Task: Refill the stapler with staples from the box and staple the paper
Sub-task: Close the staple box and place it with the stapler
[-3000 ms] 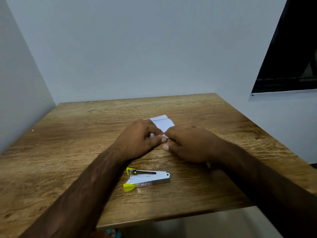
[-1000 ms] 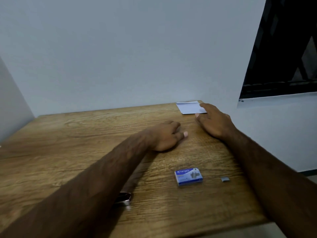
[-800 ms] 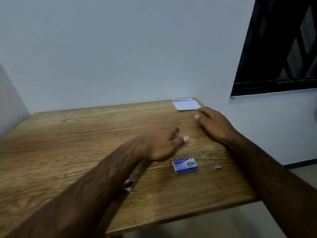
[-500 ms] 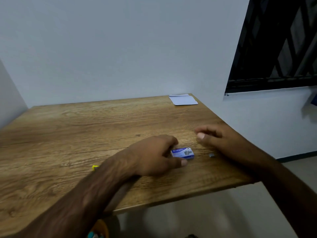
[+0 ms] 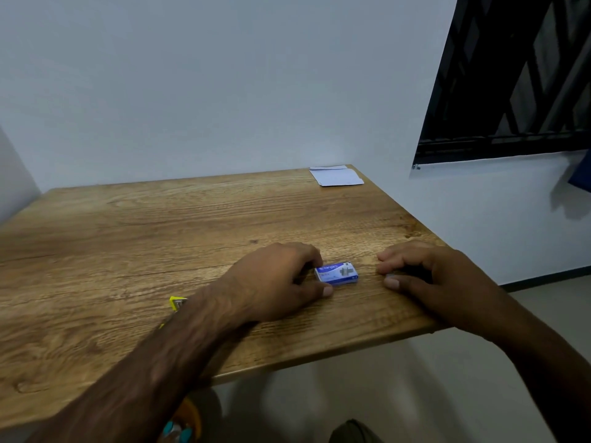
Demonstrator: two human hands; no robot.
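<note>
Box flat, long axis left-right, L hand touching

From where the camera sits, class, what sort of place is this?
Probably a plain room at home or in a small office: a bare wooden table pushed into a corner of painted walls, a dark barred window, and only a staple box and paper out.
</note>
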